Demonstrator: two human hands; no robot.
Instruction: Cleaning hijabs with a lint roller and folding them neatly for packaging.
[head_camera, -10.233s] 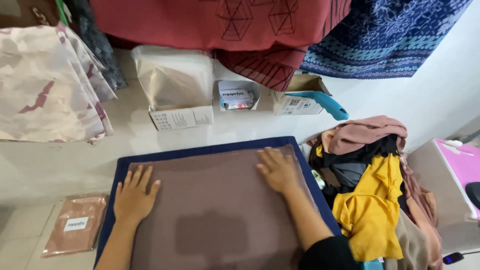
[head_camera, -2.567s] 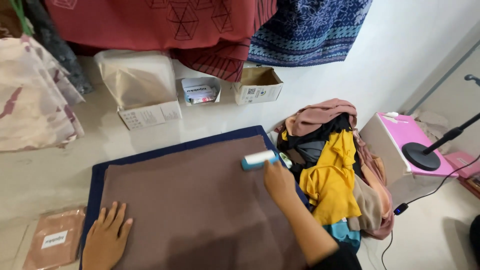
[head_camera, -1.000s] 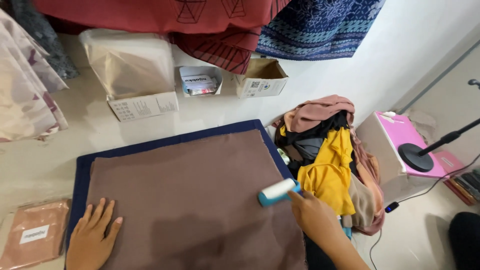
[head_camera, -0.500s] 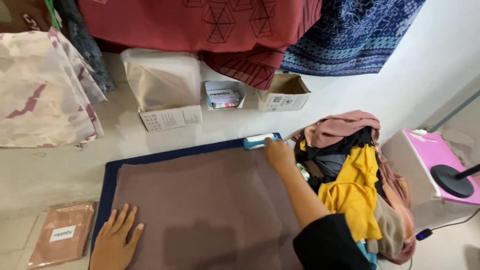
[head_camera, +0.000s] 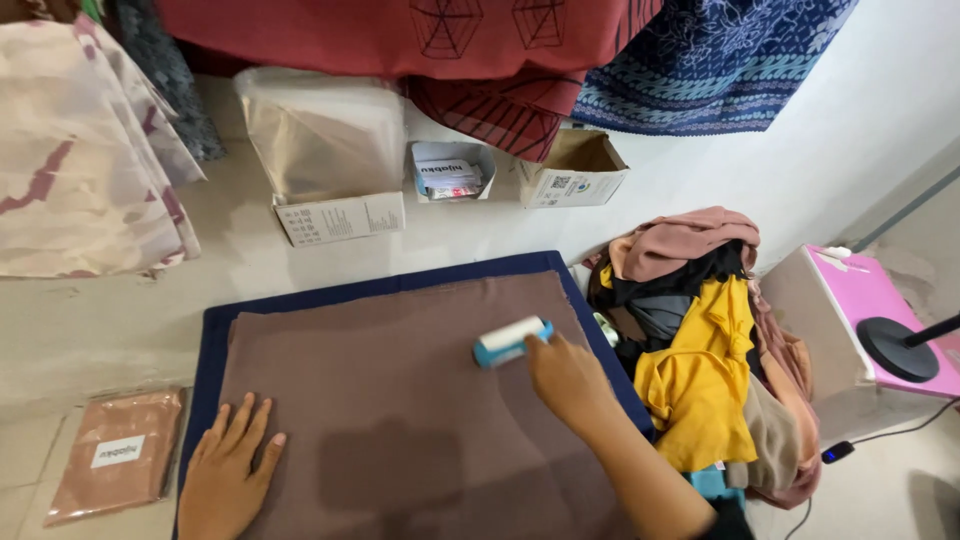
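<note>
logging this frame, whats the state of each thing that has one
flat brown cloth: spread flat on a dark blue mat
blue-handled white lint roller: lying on the cloth, gripped by right hand
left hand: palm down, fingers spread
small brown cardboard box: open
heap of mixed clothes: unfolded

One head-worn view is given, aimed steeply down. The brown cloth is seen close, the wall beyond.

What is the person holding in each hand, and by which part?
The right hand holds a lint roller by its blue handle end, the white roll lying on the brown cloth. The left hand holds nothing; it rests flat on the cloth.
</note>
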